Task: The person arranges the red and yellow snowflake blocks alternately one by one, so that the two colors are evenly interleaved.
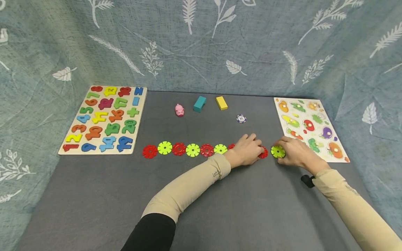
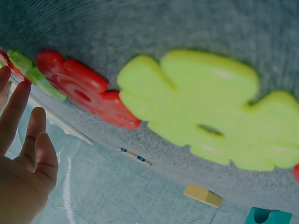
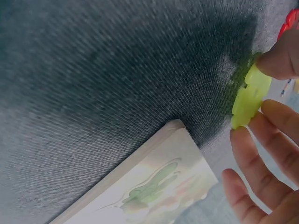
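Note:
A row of red and lime-green flower-shaped plastic discs lies across the table, the leftmost a red disc [image 1: 150,151]. My left hand [image 1: 246,150] reaches over the row's right part, covering some of it, and its fingertips hold the red disc [image 1: 264,152] at the right end. In the left wrist view, a lime-green disc [image 2: 196,102] and a red disc [image 2: 84,91] lie beside the left hand [image 2: 23,172]. My right hand [image 1: 293,153] pinches a separate lime-green disc [image 1: 277,151] between thumb and fingers, tilted in the right wrist view, a small gap from the row.
A wooden number board [image 1: 135,139] stands at the left and a vegetable puzzle board [image 1: 301,153] at the right, close to my right hand. Behind the row are a pink pig [image 1: 179,110], a teal block [image 1: 199,104], a yellow block [image 1: 221,103] and a poker chip [image 1: 241,119].

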Available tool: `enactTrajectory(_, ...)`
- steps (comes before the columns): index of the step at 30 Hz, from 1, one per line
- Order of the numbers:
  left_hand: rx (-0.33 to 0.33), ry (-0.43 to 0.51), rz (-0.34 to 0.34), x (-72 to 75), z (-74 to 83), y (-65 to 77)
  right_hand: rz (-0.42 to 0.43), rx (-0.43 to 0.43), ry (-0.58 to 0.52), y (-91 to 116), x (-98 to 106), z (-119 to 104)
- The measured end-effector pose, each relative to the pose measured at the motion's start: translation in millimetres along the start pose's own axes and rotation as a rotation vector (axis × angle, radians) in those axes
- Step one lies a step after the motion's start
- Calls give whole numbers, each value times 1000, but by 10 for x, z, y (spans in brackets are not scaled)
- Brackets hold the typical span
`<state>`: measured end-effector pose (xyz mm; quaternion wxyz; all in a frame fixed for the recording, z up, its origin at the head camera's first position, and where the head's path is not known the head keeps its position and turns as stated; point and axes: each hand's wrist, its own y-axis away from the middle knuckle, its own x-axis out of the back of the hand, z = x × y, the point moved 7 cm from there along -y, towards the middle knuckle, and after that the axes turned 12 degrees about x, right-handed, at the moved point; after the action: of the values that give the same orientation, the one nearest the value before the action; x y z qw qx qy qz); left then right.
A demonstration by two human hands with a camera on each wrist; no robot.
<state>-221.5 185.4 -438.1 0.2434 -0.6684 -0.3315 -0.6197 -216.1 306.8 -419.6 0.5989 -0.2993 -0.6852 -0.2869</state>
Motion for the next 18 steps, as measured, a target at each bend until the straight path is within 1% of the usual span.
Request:
enactTrajectory(3,2,4,-17,5,6,6,-34,-14,-9,-37,-13,21)
enactTrajectory(9,9,36,-44,2,-17,16,-63,15,-9,-145,-38,39)
enactTrajectory(18,2,48,-73,-25,7,28,-69,25,-30,-128,-105,9)
